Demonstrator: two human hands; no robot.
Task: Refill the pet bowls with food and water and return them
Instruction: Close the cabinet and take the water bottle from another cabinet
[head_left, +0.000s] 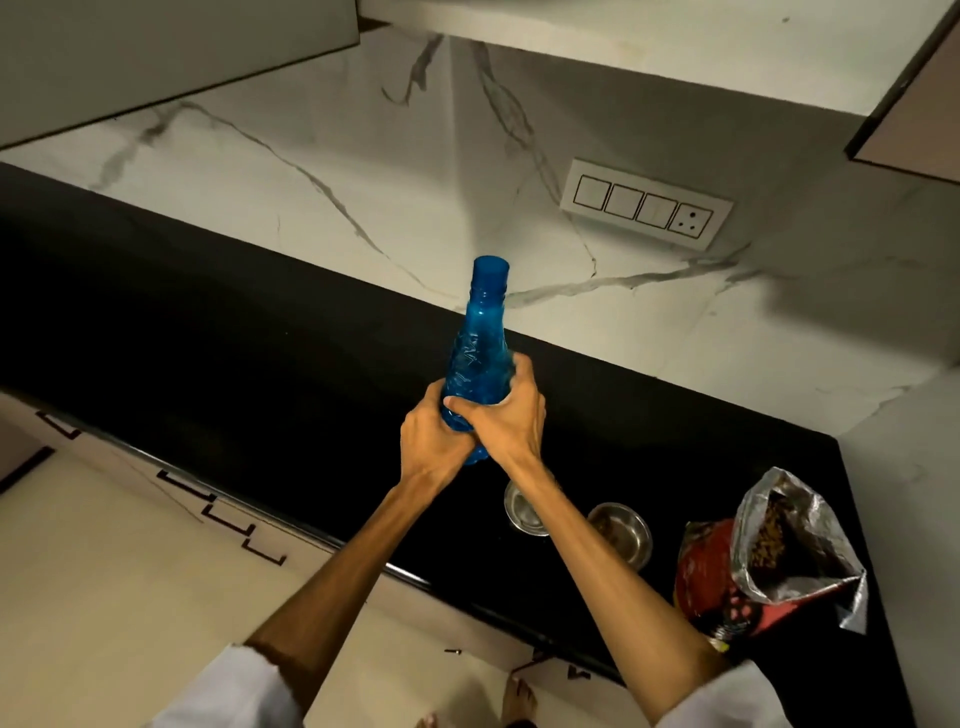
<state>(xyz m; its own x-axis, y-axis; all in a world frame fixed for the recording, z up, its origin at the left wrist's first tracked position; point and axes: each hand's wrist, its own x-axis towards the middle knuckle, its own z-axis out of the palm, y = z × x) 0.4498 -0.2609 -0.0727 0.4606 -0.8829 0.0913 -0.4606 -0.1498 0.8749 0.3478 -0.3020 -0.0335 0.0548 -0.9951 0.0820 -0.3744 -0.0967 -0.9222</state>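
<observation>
While both hands are wrapped round the lower body of the blue bottle, treat this as the water step and settle your grip before anything tips. Left hand: fingers curled round the bottle's base from the near-left side; keep it low as the support. Bottle stands about upright above the black table, cap on, so it must come off before pouring. Right hand: thumb and fingers curled over the bottle's middle, overlapping the left; this is the one I would free to twist the cap while the left holds the body still. Whether the bottle rests on the table or is lifted clear, cannot tell. Further right, near the table's front edge, the first steel bowl sits partly hidden behind your right forearm; its contents cannot be read, and it is likely the water bowl. Just beside it, the second steel bowl appears to hold brown kibble already. Pour slowly, neck low over the first bowl, away from the kibble. At far right the open food bag stands close to the second bowl; mind your elbow near it.
</observation>
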